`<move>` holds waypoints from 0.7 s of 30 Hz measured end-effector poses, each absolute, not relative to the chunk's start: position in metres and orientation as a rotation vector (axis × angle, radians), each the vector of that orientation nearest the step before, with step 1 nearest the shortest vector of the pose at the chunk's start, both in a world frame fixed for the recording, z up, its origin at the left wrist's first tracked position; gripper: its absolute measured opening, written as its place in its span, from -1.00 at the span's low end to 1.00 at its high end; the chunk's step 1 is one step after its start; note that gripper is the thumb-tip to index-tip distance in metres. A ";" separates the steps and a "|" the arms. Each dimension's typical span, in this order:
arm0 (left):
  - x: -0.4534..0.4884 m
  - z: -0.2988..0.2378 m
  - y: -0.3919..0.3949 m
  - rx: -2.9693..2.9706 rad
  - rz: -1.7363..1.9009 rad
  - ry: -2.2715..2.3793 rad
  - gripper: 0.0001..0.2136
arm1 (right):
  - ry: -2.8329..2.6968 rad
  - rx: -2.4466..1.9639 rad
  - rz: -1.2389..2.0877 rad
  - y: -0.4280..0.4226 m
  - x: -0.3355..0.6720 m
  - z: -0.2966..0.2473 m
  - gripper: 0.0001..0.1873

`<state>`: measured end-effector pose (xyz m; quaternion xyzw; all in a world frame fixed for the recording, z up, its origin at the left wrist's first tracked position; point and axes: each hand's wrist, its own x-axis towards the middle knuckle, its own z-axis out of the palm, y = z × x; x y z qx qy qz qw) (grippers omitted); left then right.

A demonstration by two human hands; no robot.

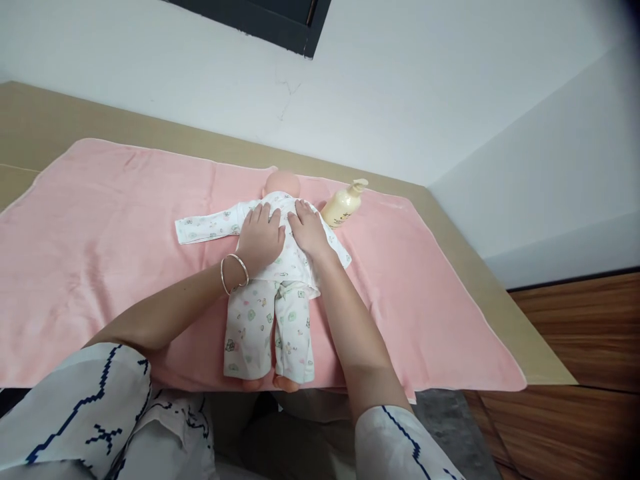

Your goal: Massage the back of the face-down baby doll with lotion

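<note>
A baby doll (283,183) lies on a pink blanket, its head toward the wall and its feet at the near edge. It wears a white patterned top (283,270) and matching trousers (250,327). My left hand (261,240) rests flat on the left side of the doll's upper body, fingers stretched out; a silver bangle (234,275) circles that wrist. On the right side of the upper body lies my right hand (309,230), also flat with fingers extended. Neither hand grips anything. A cream pump bottle (344,203) leans at a tilt beside the doll's right-hand sleeve.
The pink blanket (425,300) covers most of a beige table (465,267). Behind it rises a white wall (200,67) with a dark frame (280,23) above. Wooden panels (590,333) stand to the right, below the table's level.
</note>
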<state>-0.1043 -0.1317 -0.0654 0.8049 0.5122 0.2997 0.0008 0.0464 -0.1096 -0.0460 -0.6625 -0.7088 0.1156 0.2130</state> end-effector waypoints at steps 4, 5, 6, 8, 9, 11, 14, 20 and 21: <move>-0.110 -0.072 -0.117 2.442 0.928 1.610 -0.53 | -1.975 -1.897 0.159 -0.122 0.030 -0.044 -0.41; -0.112 -0.073 -0.110 2.422 0.906 1.598 -0.51 | -1.987 -1.916 0.105 -0.129 0.023 -0.041 -0.43; -0.115 -0.074 -0.103 2.409 0.884 1.583 -0.50 | -2.010 -1.925 0.053 -0.136 0.014 -0.038 -0.45; -0.119 -0.074 -0.093 2.406 0.857 1.553 -0.49 | -2.061 -1.916 -0.039 -0.148 0.001 -0.033 -0.47; -0.120 -0.073 -0.091 2.410 0.852 1.546 -0.49 | -2.085 -1.903 -0.063 -0.151 -0.002 -0.031 -0.48; -0.120 -0.071 -0.094 2.414 0.854 1.559 -0.50 | -2.107 -1.869 -0.036 -0.151 0.000 -0.028 -0.51; -0.113 -0.065 -0.113 2.443 0.846 1.601 -0.52 | -2.047 -1.825 0.165 -0.136 0.020 -0.030 -0.52; -0.101 -0.061 -0.140 2.535 0.886 1.567 -0.57 | -2.006 -1.816 0.247 -0.117 0.043 -0.038 -0.48; -0.102 -0.062 -0.136 2.508 0.886 1.579 -0.56 | -2.020 -1.835 0.201 -0.120 0.038 -0.038 -0.48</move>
